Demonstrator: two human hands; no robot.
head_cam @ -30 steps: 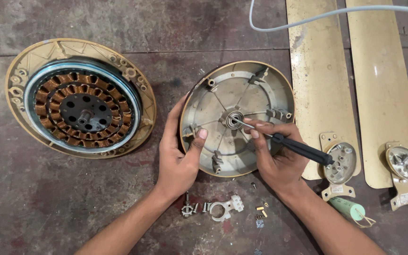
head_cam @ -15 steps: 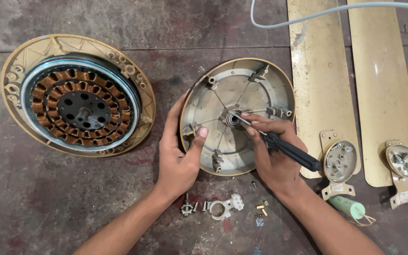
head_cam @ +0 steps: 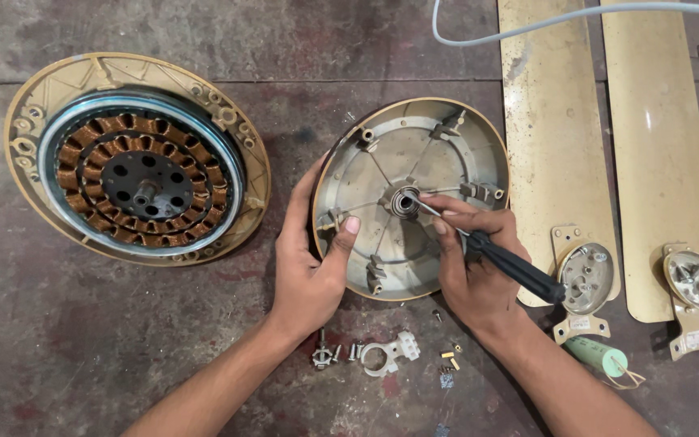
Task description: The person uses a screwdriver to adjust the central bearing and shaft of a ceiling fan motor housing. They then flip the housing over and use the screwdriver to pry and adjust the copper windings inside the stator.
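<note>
Fan cover (head_cam: pixel 414 154), round, tan rim, grey inside, lies open side up on the floor (head_cam: pixel 163 356), right of centre and toward the near edge. Bearing (head_cam: pixel 404 201) sits in its hub, where the ribs meet.

Right hand (head_cam: pixel 475 259): fingers clamped on a screwdriver (head_cam: pixel 519 271) with a black handle; the metal tip rests at the rim of the bearing. Left hand (head_cam: pixel 309 259): fingers wrapped over the cover's left rim, thumb pressed inside the wall, steadying it.

Just beyond the cover, toward the near edge: loose screws (head_cam: pixel 329 354), a small white clamp (head_cam: pixel 386 353), some brass bits (head_cam: pixel 447 356). A green capacitor (head_cam: pixel 598 356) with its leads lies near the right forearm.

Left side of the floor: motor half (head_cam: pixel 135 174), copper windings exposed in a ring, shaft at centre, well apart from the cover. Right edge: fan blades (head_cam: pixel 556 121) laid side by side, brackets (head_cam: pixel 584 279) at their near ends. A grey cable (head_cam: pixel 544 20) crosses the far right corner.

Progress, as judged: housing is already split, blades off, fasteners out. Bearing is not yet free of the hub; work on it is in hand. Whether it has loosened at all cannot be told.
</note>
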